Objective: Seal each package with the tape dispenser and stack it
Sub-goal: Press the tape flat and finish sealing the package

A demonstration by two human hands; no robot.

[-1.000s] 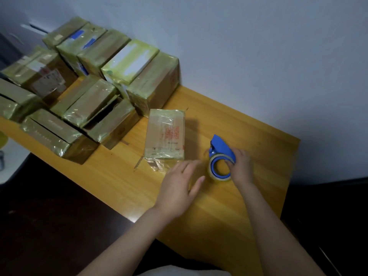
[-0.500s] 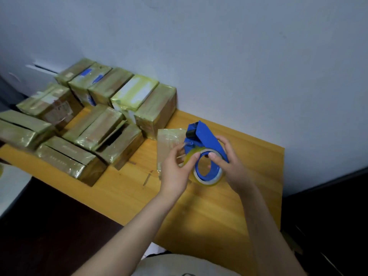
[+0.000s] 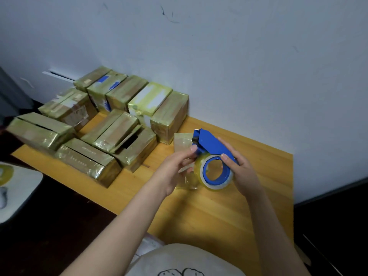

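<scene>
At the left edge of the frame, below the table's level, sits a white surface [image 3: 22,188]. Right of it, a cluster of taped boxes [image 3: 119,124] fills the left end of the wooden table [image 3: 229,212], running up to the pale wall [image 3: 258,76]; the back row stands against the wall, and several front boxes show a dark gap between their top flaps. Just right of the cluster, at mid-frame, a small flat package [image 3: 182,141] lies on the table, partly hidden behind the hands. The left hand [image 3: 175,168] reaches in from the lower left and pinches the front of the tape dispenser [image 3: 213,144], thumb on top and fingers [image 3: 186,162] curled beneath; it may be catching the loose end of the tape, but the clear film is too faint to be sure. The blue dispenser is held above the package, off the table, its tape roll [image 3: 217,173] facing the camera. The right hand [image 3: 244,174] grips the dispenser from the right, its fingers [image 3: 229,157] clamped over the blue body and round the back of the roll. A light shirt [image 3: 179,259] shows at the bottom centre.
</scene>
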